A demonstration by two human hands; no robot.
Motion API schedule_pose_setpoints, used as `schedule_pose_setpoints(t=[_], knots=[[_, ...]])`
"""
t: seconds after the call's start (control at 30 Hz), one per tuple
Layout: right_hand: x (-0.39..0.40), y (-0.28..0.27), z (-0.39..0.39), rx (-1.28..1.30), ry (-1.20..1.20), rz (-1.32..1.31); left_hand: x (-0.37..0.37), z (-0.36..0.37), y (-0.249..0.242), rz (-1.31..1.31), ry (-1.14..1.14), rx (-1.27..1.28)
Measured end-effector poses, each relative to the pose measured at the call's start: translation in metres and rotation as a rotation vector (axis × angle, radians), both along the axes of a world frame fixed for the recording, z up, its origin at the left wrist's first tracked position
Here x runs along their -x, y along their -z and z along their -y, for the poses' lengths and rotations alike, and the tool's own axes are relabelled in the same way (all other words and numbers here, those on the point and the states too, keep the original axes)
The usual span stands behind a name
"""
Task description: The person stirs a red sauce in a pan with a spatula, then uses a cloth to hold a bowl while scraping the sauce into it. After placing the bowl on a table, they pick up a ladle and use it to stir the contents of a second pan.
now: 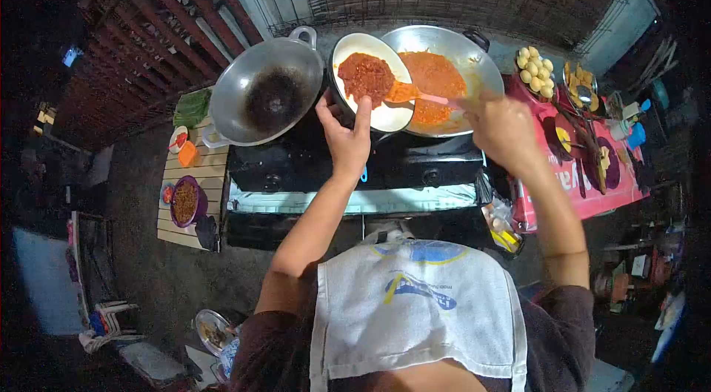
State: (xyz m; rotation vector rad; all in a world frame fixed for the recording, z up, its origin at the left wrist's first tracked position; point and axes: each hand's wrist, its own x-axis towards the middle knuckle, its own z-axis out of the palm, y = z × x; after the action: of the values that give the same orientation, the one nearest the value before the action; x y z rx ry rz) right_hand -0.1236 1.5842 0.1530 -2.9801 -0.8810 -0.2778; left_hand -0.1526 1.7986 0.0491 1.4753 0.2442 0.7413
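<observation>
My left hand (pixel 347 136) grips a white bowl (pixel 390 119) with a dark outside, tilted toward me, thumb over its near rim. Thick red paste (pixel 364 78) lies in the bowl. In my right hand (pixel 501 133), slightly blurred, is the pink handle of a spatula (pixel 402 92). Its orange-smeared head is inside the bowl, touching or very close to the paste. Behind and right of the bowl, a wide metal wok (pixel 492 81) holds orange-red sauce (pixel 437 81); the bowl covers part of its left side.
An empty-looking wok (pixel 235 99) with a blackened bottom stands left on the black stove (pixel 296 170). A slatted table (pixel 211 170) at left bears a purple bowl (pixel 198 186) of brown food. Peeled eggs (pixel 535 70) and fried pieces (pixel 581 77) sit on the red-covered table (pixel 552 196) at right.
</observation>
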Motion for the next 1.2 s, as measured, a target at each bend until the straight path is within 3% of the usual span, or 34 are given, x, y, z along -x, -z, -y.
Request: schedule_pose_setpoints(t=[0.27,0.47,0.73,0.9,0.97,1.03,1.1,1.2], knots=[[-0.006,0.101,-0.012,-0.531,-0.007,0.056,0.002,-0.002,0.007,-0.164,0.045,0.122],[-0.007,0.112,-0.01,-0.695,0.03,-0.049,-0.01,0.003,0.003,-0.14,0.052,0.356],[-0.021,0.112,0.015,-0.987,-0.017,-0.151,-0.011,0.003,-0.012,-0.212,0.102,0.442],[-0.041,0.108,0.046,-0.815,0.062,-0.035,0.0,-0.005,-0.011,-0.185,0.084,0.459],[-0.045,0.102,0.053,-0.47,0.082,0.302,0.002,-0.01,-0.006,-0.167,0.063,0.466],[-0.058,0.119,0.06,-0.349,0.095,0.329,0.006,-0.011,-0.007,-0.21,0.02,0.473],[-0.065,0.131,0.064,-0.065,0.021,0.406,0.01,-0.014,-0.003,-0.22,0.028,0.476],[-0.067,0.132,0.061,-0.107,0.051,0.435,0.01,-0.016,0.001,-0.218,0.032,0.482]])
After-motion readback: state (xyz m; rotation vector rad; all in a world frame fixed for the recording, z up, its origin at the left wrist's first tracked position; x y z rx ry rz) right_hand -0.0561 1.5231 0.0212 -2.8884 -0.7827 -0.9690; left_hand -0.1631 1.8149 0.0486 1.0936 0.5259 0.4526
